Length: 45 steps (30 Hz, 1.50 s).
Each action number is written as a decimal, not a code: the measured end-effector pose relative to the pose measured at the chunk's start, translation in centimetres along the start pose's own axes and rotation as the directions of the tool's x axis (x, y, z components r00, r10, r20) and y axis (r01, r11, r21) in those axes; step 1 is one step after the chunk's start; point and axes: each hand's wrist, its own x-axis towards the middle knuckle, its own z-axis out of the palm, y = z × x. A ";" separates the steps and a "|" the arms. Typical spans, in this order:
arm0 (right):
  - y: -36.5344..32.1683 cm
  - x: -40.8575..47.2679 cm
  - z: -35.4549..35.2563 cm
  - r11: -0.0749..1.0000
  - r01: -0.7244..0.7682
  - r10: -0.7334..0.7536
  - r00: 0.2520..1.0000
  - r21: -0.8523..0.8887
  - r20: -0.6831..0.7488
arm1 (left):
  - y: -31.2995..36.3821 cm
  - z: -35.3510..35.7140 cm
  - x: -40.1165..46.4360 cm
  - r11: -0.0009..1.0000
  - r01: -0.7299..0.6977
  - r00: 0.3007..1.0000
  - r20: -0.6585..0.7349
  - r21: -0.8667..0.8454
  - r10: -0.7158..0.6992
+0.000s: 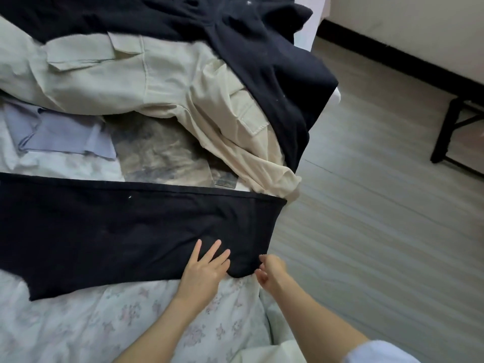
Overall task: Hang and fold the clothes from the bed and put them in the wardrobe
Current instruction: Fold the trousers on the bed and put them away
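The dark garment (125,226) lies spread flat across the near part of the bed (78,323), on the floral sheet, with its right end close to the edge of the mattress. The left hand (203,271) rests on the lower edge of this garment with the fingers straight and spread, pressing the cloth down. The right hand (269,271) is just beside it at the lower right corner; its fingers are curled at the hem, but it is blurred and I cannot tell if they really pinch the cloth. The two hands are near each other but not touching. I judge the step in hand is smoothing this piece before folding it. The next move probably calls for a firm hold on the corner and for bringing one end over the other, while the flat hand keeps the cloth from sliding. Behind the garment lie a grey patterned piece (162,153), a pale blue shirt (57,134), cream trousers (146,79) and a large dark cloth (248,48), which are not yet folded. The wardrobe is not in view.
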 end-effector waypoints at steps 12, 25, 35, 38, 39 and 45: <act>-0.7 -0.2 0.9 0.984 -0.138 0.136 0.990 -0.112 -0.024 | 0.6 -1.2 0.4 0.985 0.164 0.984 0.059 0.048 -0.167; 1.1 -1.6 -1.2 0.991 0.131 -0.137 0.967 -0.042 -0.215 | 4.1 -0.4 -0.4 0.983 0.166 0.984 -0.059 -0.082 -0.171; 1.1 -5.3 3.6 0.235 0.457 -0.685 0.704 -0.858 0.187 | -1.2 -1.5 -3.3 0.863 0.504 0.861 0.101 -0.029 -0.499; 2.3 -6.8 7.2 -0.482 0.594 -0.665 0.231 -0.644 0.710 | -3.2 -1.4 -4.5 0.819 0.573 0.816 0.113 -0.030 -0.567; 2.8 -6.8 8.2 -0.652 0.544 -0.529 0.174 -0.529 0.831 | -3.8 -1.1 -5.3 0.805 0.592 0.803 0.110 -0.043 -0.586; 4.0 -6.5 7.7 -0.833 0.338 -0.214 0.535 -0.439 0.817 | -5.4 -1.0 -8.6 0.843 0.520 0.853 0.028 -0.141 -0.521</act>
